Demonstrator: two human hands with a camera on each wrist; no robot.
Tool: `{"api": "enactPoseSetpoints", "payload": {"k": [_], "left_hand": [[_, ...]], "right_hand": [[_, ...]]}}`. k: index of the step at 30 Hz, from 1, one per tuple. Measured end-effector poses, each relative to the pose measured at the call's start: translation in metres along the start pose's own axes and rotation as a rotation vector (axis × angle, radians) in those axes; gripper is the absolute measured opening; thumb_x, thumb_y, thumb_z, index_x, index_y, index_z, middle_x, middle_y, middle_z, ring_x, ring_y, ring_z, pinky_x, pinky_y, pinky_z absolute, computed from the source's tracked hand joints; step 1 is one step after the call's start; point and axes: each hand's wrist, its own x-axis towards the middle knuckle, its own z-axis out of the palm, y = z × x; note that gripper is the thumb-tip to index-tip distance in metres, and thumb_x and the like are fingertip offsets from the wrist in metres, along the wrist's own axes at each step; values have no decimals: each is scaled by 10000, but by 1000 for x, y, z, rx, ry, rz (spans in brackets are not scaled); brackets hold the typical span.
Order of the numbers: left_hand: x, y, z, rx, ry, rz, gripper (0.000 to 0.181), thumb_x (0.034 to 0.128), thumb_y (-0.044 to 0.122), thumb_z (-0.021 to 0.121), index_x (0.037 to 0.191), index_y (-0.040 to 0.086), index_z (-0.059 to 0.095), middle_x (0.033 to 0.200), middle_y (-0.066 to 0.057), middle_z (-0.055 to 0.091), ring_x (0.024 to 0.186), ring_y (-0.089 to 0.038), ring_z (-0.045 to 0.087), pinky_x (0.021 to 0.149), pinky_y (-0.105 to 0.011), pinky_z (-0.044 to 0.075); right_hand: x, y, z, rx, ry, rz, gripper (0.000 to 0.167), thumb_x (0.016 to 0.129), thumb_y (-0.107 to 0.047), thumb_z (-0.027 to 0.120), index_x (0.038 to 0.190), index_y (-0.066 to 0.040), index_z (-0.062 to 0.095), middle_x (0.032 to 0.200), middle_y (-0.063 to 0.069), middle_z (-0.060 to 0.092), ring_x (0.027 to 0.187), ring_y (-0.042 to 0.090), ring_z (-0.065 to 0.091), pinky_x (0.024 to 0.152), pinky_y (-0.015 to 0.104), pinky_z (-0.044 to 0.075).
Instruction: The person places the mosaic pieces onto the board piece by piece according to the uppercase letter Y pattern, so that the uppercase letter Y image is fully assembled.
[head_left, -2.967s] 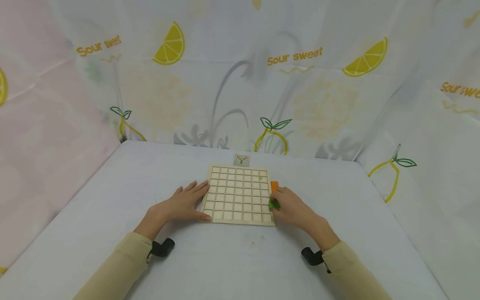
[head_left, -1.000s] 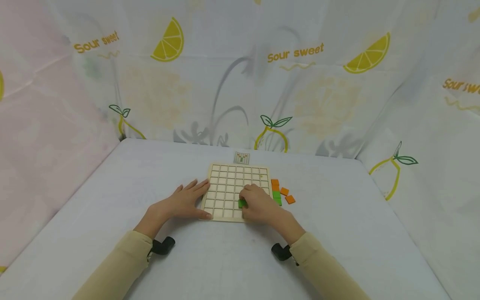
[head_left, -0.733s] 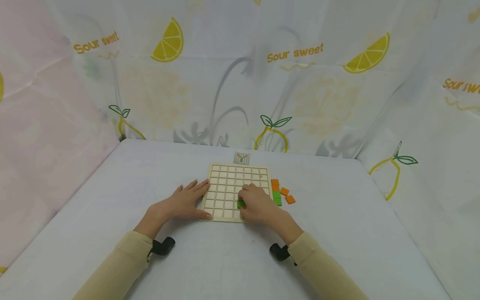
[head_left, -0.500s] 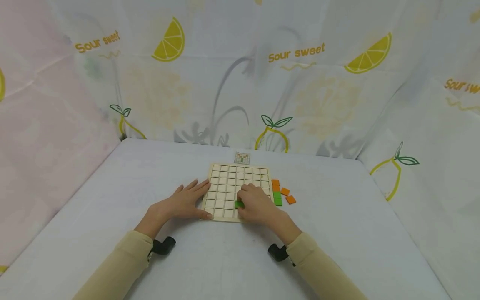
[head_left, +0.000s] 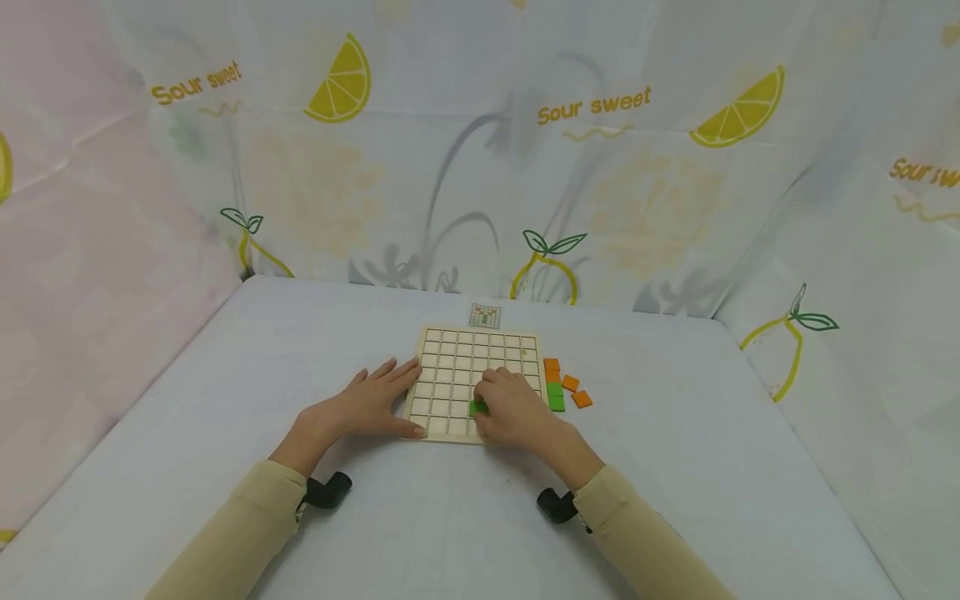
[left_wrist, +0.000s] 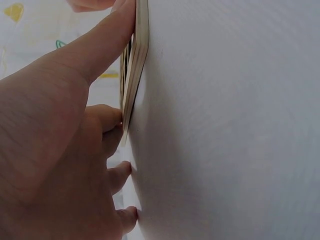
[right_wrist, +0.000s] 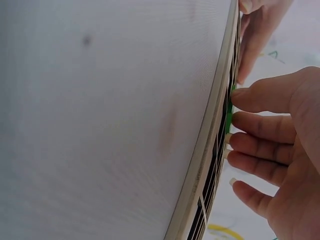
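A pale wooden grid board lies flat on the white cloth. My left hand rests against its left edge, fingers spread; in the left wrist view the thumb lies on the frame of the board. Over the lower middle cells, my right hand pinches a green square tile between thumb and finger. The right wrist view has that tile at the grid surface, partly covered by the fingertips. Whether it sits fully inside a cell I cannot tell. The right palm hides some cells.
Beside the board's right edge are orange tiles and green tiles in a column. Two loose orange tiles lie farther right. A small card with a coloured grid pattern lies behind the board. Printed cloth walls surround the table.
My right hand has come left from the tiles at the right edge onto the board with a green tile, then shifted slightly left. My left hand stays in place.
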Motion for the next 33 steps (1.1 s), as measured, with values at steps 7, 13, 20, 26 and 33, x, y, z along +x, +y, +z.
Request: {"api": "enactPoseSetpoints", "payload": {"k": [7,13,20,26,33], "left_hand": [[-1,1,-1,-6,0,-5,1108,780,684,700,1602,145,189,1686,-45,147,1545,-418,87,1185,-704,73],[-1,1,-1,1,-6,1,1106,785,683,696,1603,143,184,1686,-46,144,1545,-418,86,1186,-702,73],[-2,2,-3,-3,-8,0,1102,789,672,700,1604,142,179,1686,-50,141,1546,-416,82,1190,-698,66],[-2,2,-2,-7,-10,1,1105,790,676,697,1605,143,173,1688,-44,133,1547,-416,74,1191,-697,58],[-3,3,-4,-6,-10,3,1101,793,666,701,1603,135,177,1687,-46,137,1546,-416,75,1187,-702,63]], "right_hand": [[-1,1,-3,18,0,-16,88,908,-155,657,957,-96,702,913,-15,601,832,148,486,776,311,453],[-3,5,-1,14,-5,-14,110,884,-148,638,951,-95,707,894,-20,599,813,142,480,779,299,461],[-6,12,-2,45,27,-46,118,866,-123,637,943,-95,722,901,-21,626,811,134,499,767,285,469],[-10,17,-3,65,35,-43,117,873,-105,635,947,-100,726,898,-23,629,798,132,494,772,296,466],[-18,28,-9,70,57,-69,145,885,-74,635,1000,-66,723,966,27,671,884,183,576,824,340,510]]}}
